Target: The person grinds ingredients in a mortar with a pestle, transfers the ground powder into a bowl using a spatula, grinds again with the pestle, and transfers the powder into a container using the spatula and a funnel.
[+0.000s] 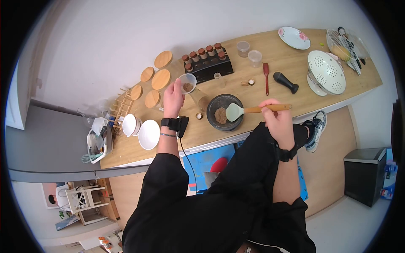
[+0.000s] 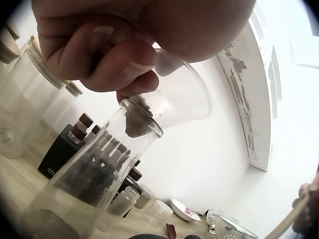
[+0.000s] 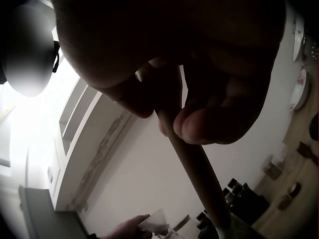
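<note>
My left hand (image 1: 173,100) grips a clear funnel (image 1: 188,81) with brown powder in it. In the left wrist view the funnel (image 2: 187,97) sits in the mouth of a tall glass bottle (image 2: 84,174), which has brown powder at its bottom. My right hand (image 1: 278,122) holds the wooden handle (image 1: 270,108) of a spatula, fingers curled round it in the right wrist view. The pale green spatula head (image 1: 234,112) is inside a dark mortar (image 1: 225,101), beside brown powder (image 1: 220,115).
A black rack (image 1: 211,67) of small corked jars stands behind the bottle. Wooden-lidded jars (image 1: 161,79) and white bowls (image 1: 149,135) are on the left. To the right lie a red spatula (image 1: 266,78), a black pestle (image 1: 285,82) and a white colander (image 1: 327,71).
</note>
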Demonstrator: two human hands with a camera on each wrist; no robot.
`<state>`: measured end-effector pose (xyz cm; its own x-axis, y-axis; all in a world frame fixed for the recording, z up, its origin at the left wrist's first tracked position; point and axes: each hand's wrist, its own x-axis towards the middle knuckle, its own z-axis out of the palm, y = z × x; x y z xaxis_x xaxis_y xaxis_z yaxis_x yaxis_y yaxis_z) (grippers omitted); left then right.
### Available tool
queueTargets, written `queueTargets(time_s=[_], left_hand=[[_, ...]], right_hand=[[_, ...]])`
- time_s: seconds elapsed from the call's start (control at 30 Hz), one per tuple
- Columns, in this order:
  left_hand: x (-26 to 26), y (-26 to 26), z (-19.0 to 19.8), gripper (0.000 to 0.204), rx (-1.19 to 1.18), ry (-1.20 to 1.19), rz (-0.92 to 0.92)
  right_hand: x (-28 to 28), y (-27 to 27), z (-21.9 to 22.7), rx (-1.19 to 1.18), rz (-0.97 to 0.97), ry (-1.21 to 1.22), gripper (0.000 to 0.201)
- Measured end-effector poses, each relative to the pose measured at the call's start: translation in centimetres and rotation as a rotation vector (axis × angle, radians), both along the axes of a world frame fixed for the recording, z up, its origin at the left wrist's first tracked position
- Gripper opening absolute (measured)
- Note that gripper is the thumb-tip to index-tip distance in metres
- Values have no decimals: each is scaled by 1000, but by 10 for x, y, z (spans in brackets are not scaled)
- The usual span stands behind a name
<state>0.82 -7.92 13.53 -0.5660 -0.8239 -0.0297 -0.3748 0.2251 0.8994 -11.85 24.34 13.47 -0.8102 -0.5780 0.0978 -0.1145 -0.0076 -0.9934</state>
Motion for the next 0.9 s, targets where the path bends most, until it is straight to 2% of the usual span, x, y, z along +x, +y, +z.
queueTargets(time_s=[0.07,0.47,0.67,0.9], left_hand=[[0,2,3,52,2,-3,4],[0,4,1,54,18,20,6],[1,3,3,53,26,30,8],[0,6,7,54,39,36,24]], right_hand=[[-2,-5,-11,-96,23,-112,10],[-22,10,-43,-226,-38,-434,21],[-27,17,-51,-274,-69,-532,23],[-35,34,-46,-334,-100,-520,25]])
